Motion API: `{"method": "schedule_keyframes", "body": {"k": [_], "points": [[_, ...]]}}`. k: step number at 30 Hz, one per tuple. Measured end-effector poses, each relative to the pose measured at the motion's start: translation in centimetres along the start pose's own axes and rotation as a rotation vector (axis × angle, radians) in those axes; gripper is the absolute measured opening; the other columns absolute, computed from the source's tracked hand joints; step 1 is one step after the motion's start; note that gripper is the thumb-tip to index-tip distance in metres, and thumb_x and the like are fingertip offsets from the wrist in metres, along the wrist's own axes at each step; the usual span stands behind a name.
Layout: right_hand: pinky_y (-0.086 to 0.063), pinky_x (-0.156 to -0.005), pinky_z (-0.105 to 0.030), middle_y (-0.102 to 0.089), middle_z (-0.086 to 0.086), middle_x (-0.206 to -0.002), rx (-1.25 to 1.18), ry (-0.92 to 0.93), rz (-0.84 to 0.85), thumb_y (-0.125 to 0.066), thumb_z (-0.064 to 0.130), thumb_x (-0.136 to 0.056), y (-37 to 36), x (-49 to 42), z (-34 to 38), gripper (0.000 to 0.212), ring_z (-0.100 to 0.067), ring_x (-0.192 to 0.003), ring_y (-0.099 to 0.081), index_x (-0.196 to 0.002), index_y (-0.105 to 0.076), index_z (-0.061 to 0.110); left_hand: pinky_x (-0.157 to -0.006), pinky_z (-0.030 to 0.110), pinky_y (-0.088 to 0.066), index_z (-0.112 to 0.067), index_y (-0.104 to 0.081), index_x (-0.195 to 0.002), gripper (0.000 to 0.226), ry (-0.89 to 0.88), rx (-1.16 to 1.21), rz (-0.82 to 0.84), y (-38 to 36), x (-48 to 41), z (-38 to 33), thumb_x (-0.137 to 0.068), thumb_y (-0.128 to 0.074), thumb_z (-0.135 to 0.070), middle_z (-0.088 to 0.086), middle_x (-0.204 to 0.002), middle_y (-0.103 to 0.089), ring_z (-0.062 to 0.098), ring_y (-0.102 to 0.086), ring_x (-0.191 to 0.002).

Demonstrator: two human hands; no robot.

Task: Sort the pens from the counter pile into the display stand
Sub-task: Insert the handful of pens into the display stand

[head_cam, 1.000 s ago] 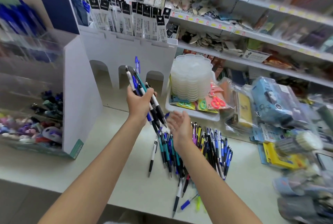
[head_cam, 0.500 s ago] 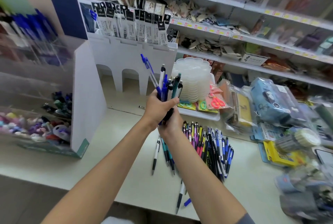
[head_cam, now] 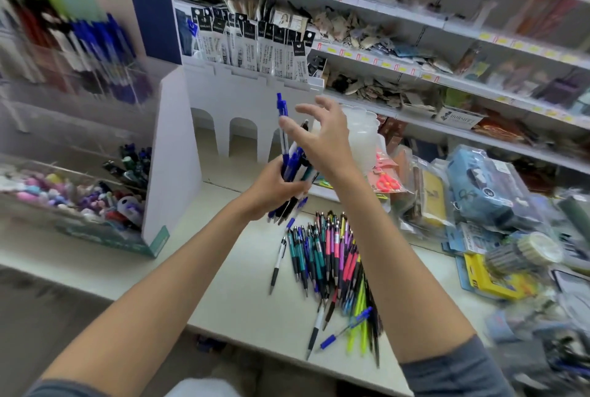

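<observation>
Left hand (head_cam: 271, 187) wrapped tight round a bundle of pens (head_cam: 289, 154), held upright; right hand (head_cam: 319, 136) spread loose at its 1 o'clock, holding nothing. Risk: the bundle sits uneven, so a pen could slip out the bottom onto the pile (head_cam: 329, 256) at 6 o'clock. Display stand (head_cam: 95, 84) at 9 o'clock, its white side wall (head_cam: 172, 147) the edge to clear; bare counter (head_cam: 217, 285) between gives room.
</observation>
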State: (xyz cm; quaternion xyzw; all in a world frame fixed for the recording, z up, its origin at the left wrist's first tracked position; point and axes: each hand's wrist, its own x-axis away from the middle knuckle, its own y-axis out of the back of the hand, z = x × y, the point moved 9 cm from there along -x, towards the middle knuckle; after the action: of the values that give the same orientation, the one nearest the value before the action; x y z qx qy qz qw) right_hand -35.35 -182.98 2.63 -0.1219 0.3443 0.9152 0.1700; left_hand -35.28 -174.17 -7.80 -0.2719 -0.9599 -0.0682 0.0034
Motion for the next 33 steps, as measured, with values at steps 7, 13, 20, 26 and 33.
{"method": "schedule_keyframes", "body": {"k": [7,13,20,26,33], "points": [[-0.050,-0.077,-0.025,-0.064,-0.005,-0.091,-0.539,-0.116,-0.230,-0.056,0.019,-0.099,2.9,1.1,0.6,0.014,-0.013,-0.084,-0.059,-0.097,-0.065,0.008,-0.079,0.035,-0.053,-0.013,-0.052,-0.115,0.034,0.099,0.150,-0.163,3.2,3.0,1.0,-0.086,-0.070,-0.010,0.011,-0.095,-0.064,0.022,-0.062,-0.083],[-0.054,-0.072,-0.043,-0.064,-0.005,-0.078,-0.145,0.031,0.189,-0.058,0.022,-0.097,-5.0,3.0,3.0,0.021,-0.016,-0.070,-0.058,-0.087,-0.070,0.007,-0.066,0.033,-0.059,-0.005,-0.059,-0.108,0.014,0.109,0.713,-0.446,8.4,5.4,2.1,-0.094,-0.061,-0.007,0.009,-0.083,-0.068,0.022,-0.065,-0.074],[-0.037,-0.075,-0.010,-0.061,0.011,-0.081,-0.107,0.227,-0.007,-0.072,0.025,-0.087,-9.4,4.4,8.2,0.019,-0.017,-0.086,-0.057,-0.101,-0.077,0.014,-0.080,0.039,-0.061,-0.005,-0.065,-0.107,0.017,-0.006,1.025,-0.465,13.5,7.2,0.4,-0.097,-0.059,-0.018,0.017,-0.104,-0.072,0.028,-0.071,-0.091],[-0.041,-0.098,-0.017,-0.049,0.001,-0.121,-0.537,0.073,-0.078,-0.050,0.021,-0.095,-15.1,3.5,12.1,0.026,-0.015,-0.117,-0.050,-0.111,-0.070,0.018,-0.063,0.029,-0.057,-0.001,-0.056,-0.117,0.035,-0.143,0.811,-0.661,22.0,7.3,-3.0,-0.085,-0.071,0.001,0.009,-0.087,-0.068,0.019,-0.068,-0.072],[-0.053,-0.054,-0.023,-0.064,-0.004,-0.104,-1.272,-0.563,-0.358,-0.042,0.033,-0.102,-26.8,1.9,15.7,0.033,-0.019,-0.089,-0.065,-0.125,-0.052,0.012,-0.064,0.036,-0.058,0.000,-0.060,-0.113,0.029,-0.170,0.778,-0.585,33.8,6.4,-3.4,-0.085,-0.071,-0.001,0.010,-0.079,-0.071,0.021,-0.068,-0.066]]}}
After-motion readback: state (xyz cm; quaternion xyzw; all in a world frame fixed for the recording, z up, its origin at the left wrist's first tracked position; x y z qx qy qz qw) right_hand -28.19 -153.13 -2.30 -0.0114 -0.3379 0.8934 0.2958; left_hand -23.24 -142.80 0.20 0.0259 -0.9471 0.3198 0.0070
